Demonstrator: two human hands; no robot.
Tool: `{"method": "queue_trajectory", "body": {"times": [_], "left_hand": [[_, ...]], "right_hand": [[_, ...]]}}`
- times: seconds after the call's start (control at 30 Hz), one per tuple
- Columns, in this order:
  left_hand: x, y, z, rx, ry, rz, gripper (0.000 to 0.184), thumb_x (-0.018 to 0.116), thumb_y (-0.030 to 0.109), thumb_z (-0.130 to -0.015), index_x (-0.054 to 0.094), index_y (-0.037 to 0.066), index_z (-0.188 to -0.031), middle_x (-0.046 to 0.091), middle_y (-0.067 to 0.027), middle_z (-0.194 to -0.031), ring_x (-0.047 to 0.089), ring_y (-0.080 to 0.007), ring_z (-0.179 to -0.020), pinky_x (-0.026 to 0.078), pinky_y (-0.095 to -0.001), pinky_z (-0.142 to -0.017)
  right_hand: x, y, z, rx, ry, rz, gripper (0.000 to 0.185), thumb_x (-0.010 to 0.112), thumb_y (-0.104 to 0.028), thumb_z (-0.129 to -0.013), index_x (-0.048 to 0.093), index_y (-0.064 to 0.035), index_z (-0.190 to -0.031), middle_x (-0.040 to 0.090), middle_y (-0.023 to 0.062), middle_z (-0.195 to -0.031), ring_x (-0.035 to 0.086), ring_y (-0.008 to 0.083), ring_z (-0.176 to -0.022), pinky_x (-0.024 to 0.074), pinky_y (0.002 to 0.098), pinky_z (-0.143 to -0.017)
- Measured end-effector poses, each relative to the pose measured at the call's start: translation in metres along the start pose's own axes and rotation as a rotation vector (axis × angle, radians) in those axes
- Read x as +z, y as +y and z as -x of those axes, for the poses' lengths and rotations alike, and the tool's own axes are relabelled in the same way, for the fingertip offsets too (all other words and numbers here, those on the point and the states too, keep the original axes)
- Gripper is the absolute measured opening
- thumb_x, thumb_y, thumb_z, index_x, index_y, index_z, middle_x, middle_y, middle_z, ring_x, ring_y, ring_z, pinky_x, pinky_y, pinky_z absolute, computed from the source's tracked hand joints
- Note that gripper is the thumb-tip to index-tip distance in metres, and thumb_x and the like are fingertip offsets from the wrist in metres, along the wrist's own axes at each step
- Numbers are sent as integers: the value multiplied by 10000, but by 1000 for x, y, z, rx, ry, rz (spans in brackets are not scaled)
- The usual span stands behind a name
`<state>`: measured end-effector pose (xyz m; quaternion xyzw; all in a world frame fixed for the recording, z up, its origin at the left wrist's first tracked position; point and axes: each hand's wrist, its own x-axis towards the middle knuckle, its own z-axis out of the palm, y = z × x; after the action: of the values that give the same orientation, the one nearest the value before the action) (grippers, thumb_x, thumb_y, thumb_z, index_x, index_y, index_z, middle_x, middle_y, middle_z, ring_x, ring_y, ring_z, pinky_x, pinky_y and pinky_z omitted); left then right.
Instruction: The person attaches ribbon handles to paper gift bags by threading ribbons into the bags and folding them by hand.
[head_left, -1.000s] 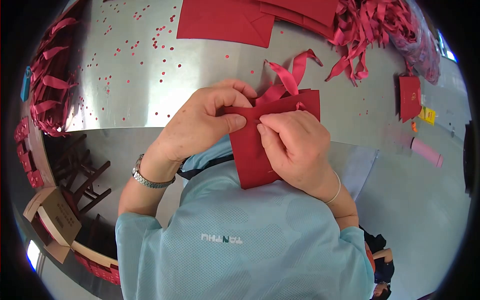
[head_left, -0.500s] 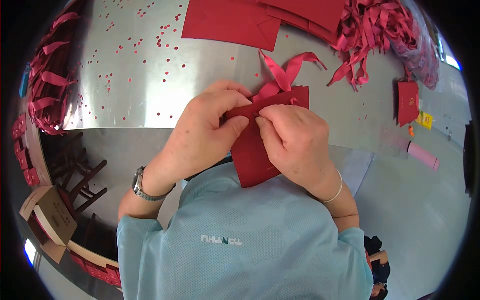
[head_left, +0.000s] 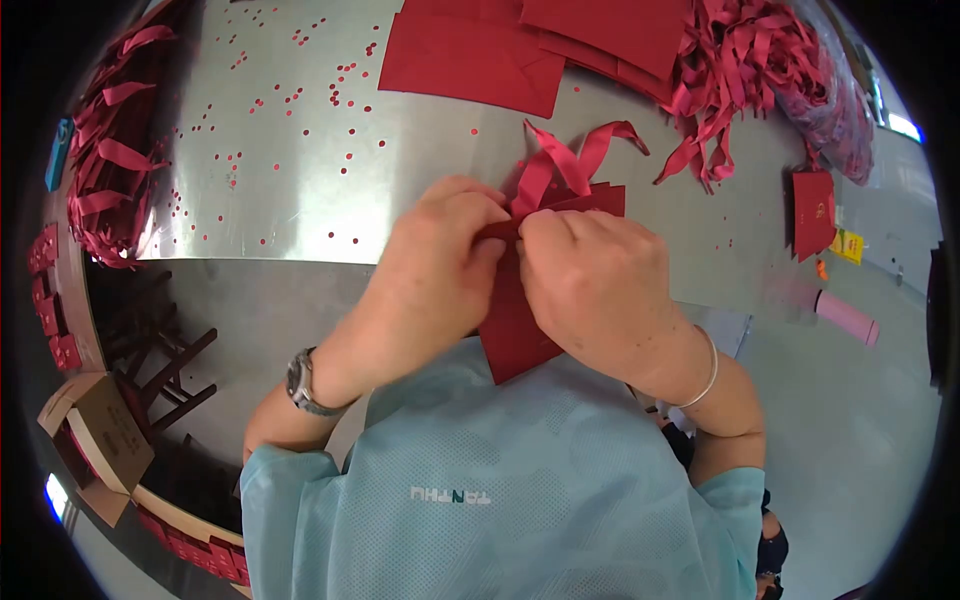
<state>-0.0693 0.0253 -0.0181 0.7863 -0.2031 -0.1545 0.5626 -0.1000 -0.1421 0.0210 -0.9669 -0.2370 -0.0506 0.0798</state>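
Note:
A red paper bag (head_left: 514, 335) hangs tilted in front of my chest, its upper edge between my two hands. My left hand (head_left: 440, 265) is closed on the left part of that edge, thumb in front and fingers behind. Close beside it, my right hand (head_left: 600, 275) is closed in a pinch at the edge; its fingertips hide whatever small part they grip. A pink-red ribbon (head_left: 572, 160) loops up behind the bag's top, with one tail pointing right. The ribbon's lower ends are hidden by the hands and paper.
Flat red bags (head_left: 475, 60) lie across the metal table (head_left: 300, 215), among scattered red paper dots. A ribbon heap (head_left: 745, 75) sits at the back right. Ribboned bags (head_left: 112, 150) are stacked at left. A cardboard box (head_left: 110, 435) and wooden stool (head_left: 175, 375) stand lower left.
My right hand has come up and turned over the bag's top edge, covering more of it. The ribbon loop has shifted, and the bag sits slightly lower and to the right.

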Motion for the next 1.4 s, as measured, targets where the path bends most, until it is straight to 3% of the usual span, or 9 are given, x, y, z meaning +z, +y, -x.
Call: {"method": "queue_trajectory", "body": {"times": [0.1,0.17,0.23,0.3,0.4,0.47,1.1,1.2,1.4], "left_hand": [[-7,-13,3,-197,-60,192,142,639,-47,-783,635,-54,-924,643,-161,-1062,626,-292,-963,512,-332,-797],[-8,-17,4,-406,-135,439,122,634,-39,-814,637,-55,-934,645,-117,-1061,617,-195,-963,500,-300,-806],[-9,-16,4,-424,-142,491,112,626,-44,-824,641,-53,-934,637,-102,-1076,604,-167,-969,494,-290,-817],[-7,-17,4,-439,-150,544,103,619,-49,-833,644,-51,-934,629,-87,-1090,591,-138,-974,488,-280,-827],[-6,-22,5,-421,-169,704,116,595,-68,-840,651,-44,-939,606,-78,-1134,587,-137,-983,481,-276,-848],[-8,-22,4,-455,-228,729,245,546,-150,-823,649,-8,-995,538,-42,-1249,555,-103,-1027,469,-241,-876],[-9,-26,6,-457,-213,805,231,554,-144,-828,646,3,-980,547,-43,-1223,545,-101,-1022,459,-249,-883],[-6,-24,7,-423,-146,719,130,584,-72,-842,649,-33,-948,645,-75,-1051,602,-124,-913,489,-267,-803],[1,-23,7,-101,4,133,119,599,-59,-790,605,-32,-905,634,-192,-875,632,-337,-836,511,-376,-737]], "right_hand": [[4,1,9,121,58,-288,106,690,-28,-765,603,-34,-825,627,85,-686,616,241,-587,481,342,-518],[2,-6,12,428,68,-695,155,714,-6,-789,641,-33,-922,667,85,-750,634,200,-628,492,299,-557],[11,-7,18,438,98,-730,156,724,12,-787,652,-22,-921,670,80,-760,625,167,-646,490,277,-587],[16,-6,20,300,205,-675,126,699,14,-749,629,-36,-841,650,79,-737,634,254,-655,496,346,-578],[21,-8,20,293,241,-655,106,689,22,-747,630,-37,-813,646,79,-741,628,255,-652,495,346,-587],[22,-10,20,296,244,-652,112,692,22,-742,629,-37,-813,645,79,-743,628,254,-654,494,346,-588],[24,-12,14,275,258,-560,133,683,27,-690,589,-52,-742,595,68,-672,598,243,-605,476,349,-555],[27,-9,13,126,206,-327,151,676,-19,-704,531,-60,-700,544,68,-635,563,241,-587,455,359,-535],[34,-10,7,92,115,-190,168,658,-52,-716,494,-57,-676,541,82,-625,567,251,-578,456,368,-531]]}}
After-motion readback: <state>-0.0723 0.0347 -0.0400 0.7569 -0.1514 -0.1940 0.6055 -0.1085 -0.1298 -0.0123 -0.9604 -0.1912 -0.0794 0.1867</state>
